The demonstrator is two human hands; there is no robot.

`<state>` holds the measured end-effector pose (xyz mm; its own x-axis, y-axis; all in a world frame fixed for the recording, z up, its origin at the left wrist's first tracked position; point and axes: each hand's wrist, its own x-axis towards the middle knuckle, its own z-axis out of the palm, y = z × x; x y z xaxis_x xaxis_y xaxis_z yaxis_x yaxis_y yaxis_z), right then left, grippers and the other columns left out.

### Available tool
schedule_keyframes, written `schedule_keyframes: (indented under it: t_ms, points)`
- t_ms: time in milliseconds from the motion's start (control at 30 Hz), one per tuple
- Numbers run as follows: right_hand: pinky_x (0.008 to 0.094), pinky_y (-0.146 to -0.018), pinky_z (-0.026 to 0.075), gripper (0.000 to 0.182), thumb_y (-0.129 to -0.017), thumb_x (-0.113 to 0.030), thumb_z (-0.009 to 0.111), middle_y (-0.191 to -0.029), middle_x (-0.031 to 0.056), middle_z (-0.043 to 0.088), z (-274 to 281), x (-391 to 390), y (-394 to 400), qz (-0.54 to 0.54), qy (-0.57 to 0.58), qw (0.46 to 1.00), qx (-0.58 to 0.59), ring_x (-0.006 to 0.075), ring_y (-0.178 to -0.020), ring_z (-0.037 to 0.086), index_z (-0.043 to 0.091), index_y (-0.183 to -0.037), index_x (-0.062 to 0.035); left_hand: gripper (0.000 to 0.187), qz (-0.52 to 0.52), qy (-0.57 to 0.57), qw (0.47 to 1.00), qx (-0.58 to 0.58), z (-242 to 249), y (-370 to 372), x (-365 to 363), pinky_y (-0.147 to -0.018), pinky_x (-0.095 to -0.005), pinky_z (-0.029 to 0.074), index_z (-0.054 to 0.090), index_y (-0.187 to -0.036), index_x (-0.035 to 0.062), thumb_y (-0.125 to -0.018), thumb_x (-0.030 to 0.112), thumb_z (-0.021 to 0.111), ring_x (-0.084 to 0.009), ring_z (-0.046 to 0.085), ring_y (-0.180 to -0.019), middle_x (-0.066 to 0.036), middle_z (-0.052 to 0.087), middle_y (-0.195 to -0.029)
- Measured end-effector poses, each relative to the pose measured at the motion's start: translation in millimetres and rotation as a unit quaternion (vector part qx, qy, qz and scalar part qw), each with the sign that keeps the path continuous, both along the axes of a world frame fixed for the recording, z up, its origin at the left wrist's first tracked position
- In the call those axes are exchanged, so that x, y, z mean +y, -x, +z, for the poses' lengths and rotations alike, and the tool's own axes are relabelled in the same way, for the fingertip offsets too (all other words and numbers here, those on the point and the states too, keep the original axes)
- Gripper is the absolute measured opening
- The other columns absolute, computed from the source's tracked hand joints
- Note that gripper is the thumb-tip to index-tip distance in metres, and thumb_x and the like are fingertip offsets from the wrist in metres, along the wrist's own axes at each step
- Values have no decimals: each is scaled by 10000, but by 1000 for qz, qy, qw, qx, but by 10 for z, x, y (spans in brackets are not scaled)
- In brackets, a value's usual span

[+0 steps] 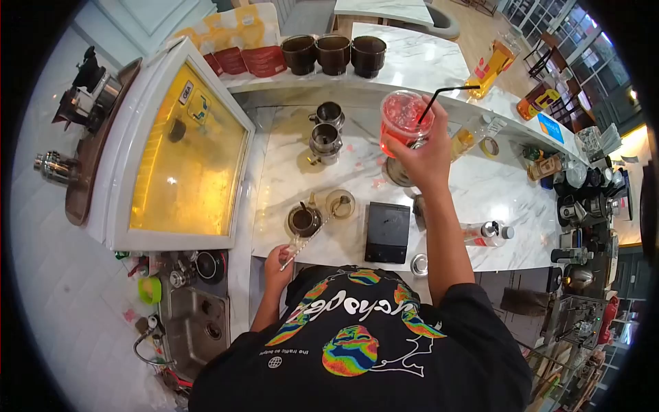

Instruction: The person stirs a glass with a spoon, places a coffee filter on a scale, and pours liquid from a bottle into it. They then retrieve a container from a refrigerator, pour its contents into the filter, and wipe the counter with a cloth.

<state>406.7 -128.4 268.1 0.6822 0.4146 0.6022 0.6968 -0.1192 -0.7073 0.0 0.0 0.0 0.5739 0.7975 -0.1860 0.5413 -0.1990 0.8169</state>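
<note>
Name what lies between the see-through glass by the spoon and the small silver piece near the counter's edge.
In the head view, a flat black device, probably a scale, lies between the glass and the silver piece.

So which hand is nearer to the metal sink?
Left. The left hand is at the near edge of the counter, over toward the sink; the right hand holds up a red drink farther away.

Straw [445, 90] in cup [401, 123], at right hand [431, 156]. Left of grip: mugs [325, 142], on counter [280, 152]. Bodyward: scale [386, 235]. Right: bottle [467, 139]. Beyond: ledge [425, 60].
</note>
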Motion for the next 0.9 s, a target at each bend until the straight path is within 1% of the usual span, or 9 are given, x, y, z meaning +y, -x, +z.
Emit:
schedule_keyframes:
  t_ms: [167, 200, 333, 433, 533, 633, 733, 833, 900]
  points:
    - [405, -908, 574, 866, -709, -220, 917, -1219, 168, 721, 243, 295, -293, -25, 5, 998, 64, 288, -1077, 737, 467, -1435, -81, 384, 31, -75, 996, -21, 99, -4, 57, -749, -335, 548, 699, -1228, 35, -861, 105, 787, -200, 649, -768, -130, 685, -1058]
    - [403, -915, 573, 868, -707, -216, 911, -1218, 175, 721, 298, 357, -353, -26, 0, 995, 91, 290, -1084, 734, 464, -1438, -79, 436, 34, -76, 996, -13, 84, -11, 86, -747, -329, 546, 690, -1256, 49, -836, 99, 798, -199, 630, -779, -138, 649, -1139]
    - [405, -925, 572, 896, -705, -203, 900, -1228, 194, 716, 269, 610, -757, -31, -29, 996, 78, 308, -1083, 730, 435, -1461, -78, 587, 87, -91, 991, -50, -117, -23, 124, -762, -323, 549, 646, -1336, 80, -776, 72, 818, -211, 608, -865, -148, 529, -1313]
    - [411, -933, 570, 905, -706, -206, 901, -1236, 193, 713, 302, 732, -999, -69, 13, 995, 67, 312, -1094, 727, 428, -1468, -82, 613, 105, -90, 990, 3, -121, -70, 111, -762, -318, 549, 637, -1340, 79, -756, 62, 822, -226, 608, -939, -146, 525, -1319]
    - [413, -943, 568, 903, -713, -213, 902, -1244, 192, 711, 239, 854, -1236, -82, 25, 994, 74, 317, -1108, 721, 427, -1470, -83, 610, 115, -102, 988, -11, -57, -125, 87, -841, -344, 543, 635, -1332, 80, -751, 55, 815, -271, 587, -1074, -164, 507, -1360]
    - [408, -952, 565, 900, -711, -219, 905, -1249, 191, 710, 141, 961, -1444, -81, 18, 993, 87, 315, -1112, 719, 438, -1466, -75, 609, 120, -181, 976, 32, -66, -146, 47, -986, -407, 494, 635, -1329, 88, -748, 87, 816, -346, 528, -1231, -193, 490, -1416]
    - [401, -960, 561, 901, -706, -224, 908, -1251, 190, 709, 68, 1035, -1577, -89, 11, 991, 95, 313, -1115, 717, 445, -1463, -65, 618, 90, -214, 961, 151, -38, -122, 50, -1111, -510, 388, 631, -1348, 107, -764, 179, 816, -407, 450, -1352, -202, 469, -1473]
    - [398, -966, 556, 908, -705, -228, 909, -1257, 193, 707, 7, 1075, -1646, -97, 10, 990, 105, 313, -1125, 714, 443, -1466, -59, 614, 63, -277, 936, 210, -42, -148, 54, -1137, -585, 321, 631, -1356, 114, -784, 264, 798, -428, 397, -1412, -190, 469, -1487]
    - [399, -971, 553, 913, -704, -231, 909, -1262, 197, 706, -13, 1093, -1678, -97, 9, 990, 106, 315, -1133, 711, 441, -1469, -56, 597, 56, -290, 930, 217, -48, -177, 79, -1137, -601, 302, 635, -1352, 113, -798, 277, 785, -423, 388, -1419, -184, 472, -1485]
